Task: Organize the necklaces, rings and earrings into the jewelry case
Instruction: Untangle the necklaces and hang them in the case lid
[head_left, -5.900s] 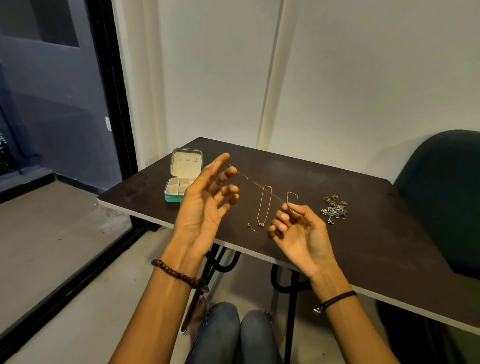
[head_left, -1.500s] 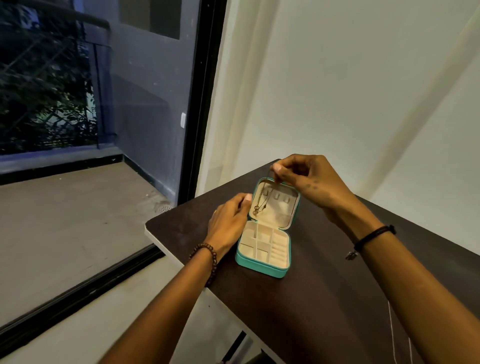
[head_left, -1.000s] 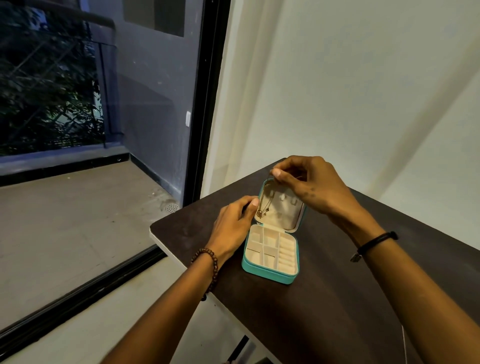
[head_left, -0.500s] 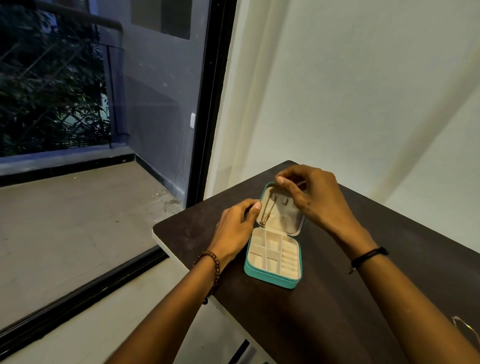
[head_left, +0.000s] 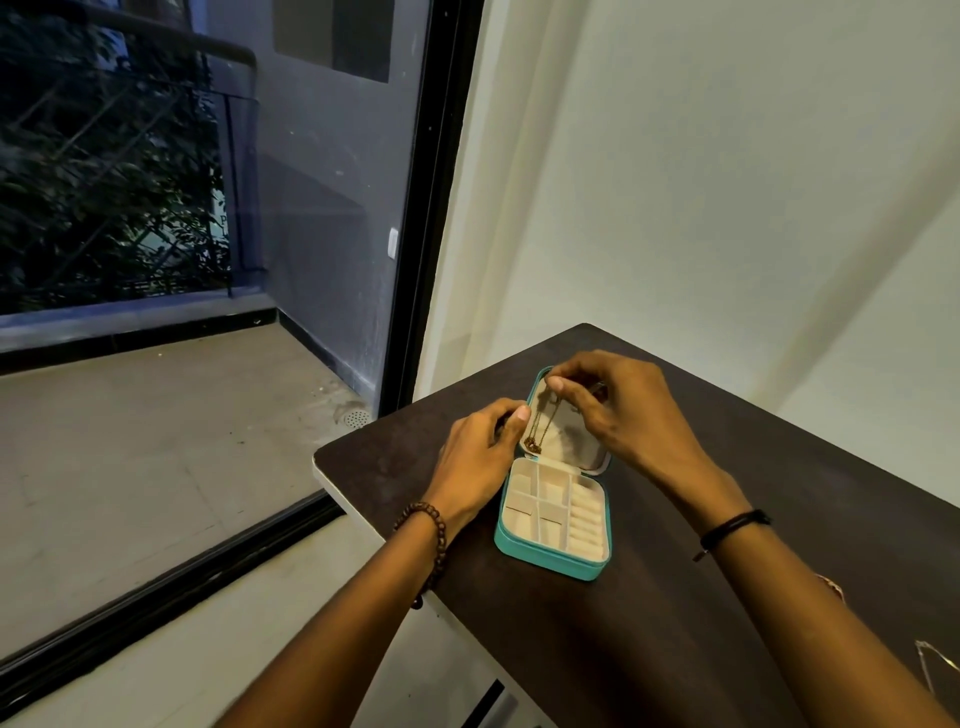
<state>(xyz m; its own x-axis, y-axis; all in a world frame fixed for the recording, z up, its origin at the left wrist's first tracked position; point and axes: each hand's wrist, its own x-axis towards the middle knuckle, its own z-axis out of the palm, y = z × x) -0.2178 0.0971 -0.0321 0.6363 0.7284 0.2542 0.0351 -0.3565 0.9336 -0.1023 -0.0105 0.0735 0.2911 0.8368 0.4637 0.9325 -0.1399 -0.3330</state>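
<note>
At the corner of the table (head_left: 753, 483), the teal jewelry case (head_left: 545, 562) is standing open, and my left hand (head_left: 475, 460), with fingers curled, is gripping the left edge of its raised lid (head_left: 569, 441). My right hand (head_left: 621, 410) is pinching the top of the gold necklace (head_left: 537, 431), which is hanging inside the lid.

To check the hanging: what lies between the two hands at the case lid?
In the head view, a thin gold necklace hangs against the lid, between left hand and right hand.
</note>
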